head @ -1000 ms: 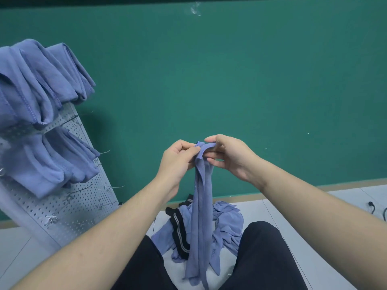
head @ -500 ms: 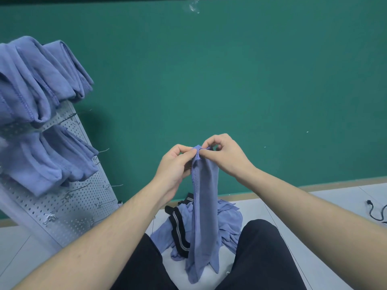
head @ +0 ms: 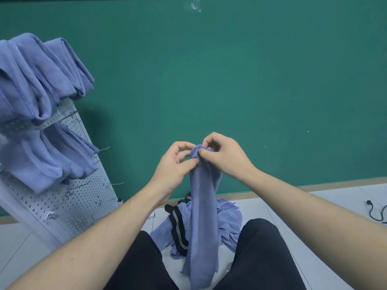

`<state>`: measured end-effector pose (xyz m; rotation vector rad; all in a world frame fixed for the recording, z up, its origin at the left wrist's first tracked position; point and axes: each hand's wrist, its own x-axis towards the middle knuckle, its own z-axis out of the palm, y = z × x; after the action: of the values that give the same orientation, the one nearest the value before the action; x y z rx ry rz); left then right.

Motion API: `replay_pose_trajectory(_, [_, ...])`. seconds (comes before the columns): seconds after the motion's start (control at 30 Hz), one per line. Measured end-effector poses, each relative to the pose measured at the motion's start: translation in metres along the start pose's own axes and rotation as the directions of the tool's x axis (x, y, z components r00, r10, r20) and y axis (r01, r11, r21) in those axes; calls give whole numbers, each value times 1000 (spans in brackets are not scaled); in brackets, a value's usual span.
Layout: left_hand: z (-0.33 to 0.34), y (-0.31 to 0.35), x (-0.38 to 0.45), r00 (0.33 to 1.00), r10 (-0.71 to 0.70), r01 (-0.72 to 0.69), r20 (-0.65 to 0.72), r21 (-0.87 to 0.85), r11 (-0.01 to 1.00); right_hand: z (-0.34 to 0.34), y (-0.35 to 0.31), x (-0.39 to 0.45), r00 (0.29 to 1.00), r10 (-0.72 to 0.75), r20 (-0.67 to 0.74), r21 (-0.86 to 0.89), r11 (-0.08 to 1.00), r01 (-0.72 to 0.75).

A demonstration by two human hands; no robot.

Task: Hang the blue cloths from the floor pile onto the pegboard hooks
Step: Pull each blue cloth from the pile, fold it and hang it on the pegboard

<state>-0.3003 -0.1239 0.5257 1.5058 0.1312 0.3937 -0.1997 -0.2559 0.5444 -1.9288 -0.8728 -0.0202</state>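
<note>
A blue cloth [head: 204, 216] is held up in front of the green wall [head: 230, 70], pinched at its bunched top end by both hands. The left hand [head: 174, 166] is closed on the cloth's upper left edge, thumb and fingers [head: 192, 162] pressed against the fabric just below the rolled tip. The right hand [head: 226, 155] is clamped on the tip from the other side, its fingers [head: 206, 150] curled over the small rolled hem, so the two sets of fingers are touching or nearly touching across the cloth. Below the fingers the cloth is hung straight down as a long narrow strip, its lower end seen between the two dark-trousered knees [head: 266, 248]. Under the fingers, behind the hanging strip, the floor pile [head: 228, 218] of more blue cloths is spread on the pale tiled floor [head: 293, 210], with a black striped band [head: 178, 227] lying across its left part. Well to the left of the fingers a leaning white pegboard [head: 83, 197] is seen, with two rows of hung blue cloths [head: 37, 80] draped on its upper hooks and several bare wire hooks [head: 114, 183] sticking out lower down. Far right of the fingers a black cable [head: 374, 212] is laid on the floor.
</note>
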Motion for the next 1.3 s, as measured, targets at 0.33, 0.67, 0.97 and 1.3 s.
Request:
replay_pose_trajectory(0.33, [-12, 6, 3, 993, 35, -25, -114, 90, 996, -20, 3, 5, 927, 1, 374, 33, 999, -14])
replay_pose_trajectory(0.67, [-38, 9, 4, 987, 45, 2, -152, 299, 954, -48, 13, 11, 849, 19, 528, -417, 877, 240])
replay_pose_trajectory(0.97, [-49, 15, -1, 987, 58, 8, -147, 411, 911, -56, 7, 13, 816, -85, 572, -453, 796, 401])
replay_pose_trajectory(1.3, [-52, 22, -1, 972, 135, -40, -192, 431, 902, -68, -4, 23, 812, -282, 511, -476, 694, 541])
